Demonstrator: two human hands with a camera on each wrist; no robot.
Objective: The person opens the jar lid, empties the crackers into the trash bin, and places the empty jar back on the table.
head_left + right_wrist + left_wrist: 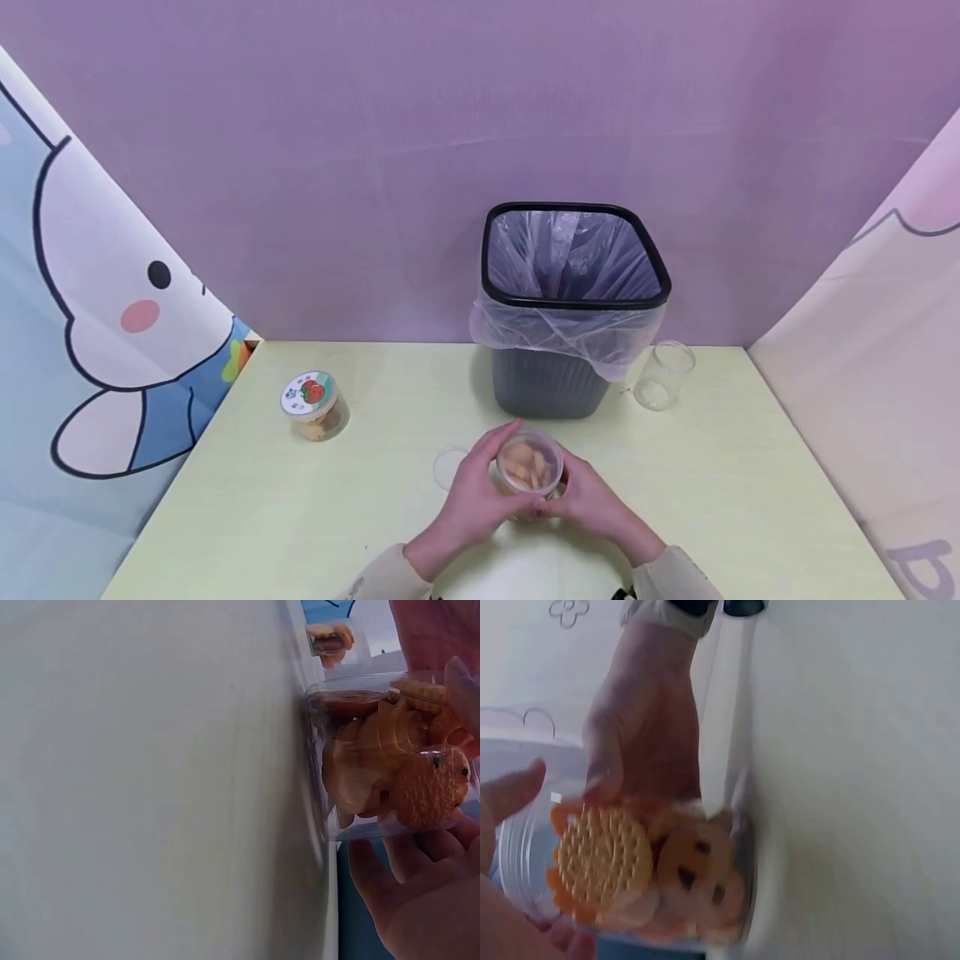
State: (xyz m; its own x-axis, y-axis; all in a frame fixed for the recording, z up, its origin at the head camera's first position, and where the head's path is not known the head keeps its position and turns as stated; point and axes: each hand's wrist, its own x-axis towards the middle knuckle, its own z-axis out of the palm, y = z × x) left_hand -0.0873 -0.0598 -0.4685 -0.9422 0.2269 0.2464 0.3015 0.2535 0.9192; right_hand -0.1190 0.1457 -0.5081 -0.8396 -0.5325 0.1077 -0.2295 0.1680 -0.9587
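At the far left of the head view hung a cartoon rabbit backdrop [112,333], and the pale green table [300,517] ran from there to the right. At about ten o'clock from the hands stood a sealed jar [316,405] with a strawberry label on its lid, biscuit-coloured snacks showing through its clear wall; it stood well apart from the hands.

Just left of the hands, at about nine o'clock, a clear round lid [450,467] lay flat on the table, its right edge hidden behind the left hand [480,498]. That hand was curled round the left side of an open jar of biscuits [529,467], thumb up near the rim and fingers wrapped behind. The jar stood low in the middle of the table, close to the person's edge, with no lid on it and the orange biscuits [604,862] piled inside — round, dotted ones and some with dark spots.

The right hand [596,504] gripped the jar from the other side, its fingers [409,862] curled under and against the clear wall, so that both hands enclosed it between them.

At twelve o'clock, behind the jar, stood a dark grey waste bin [573,312] lined with a thin clear bag [570,333] folded over its rim. At about two o'clock — just right of the bin — an empty clear jar [663,375] stood tilted against the table's back edge, near the pale curtain [862,375].
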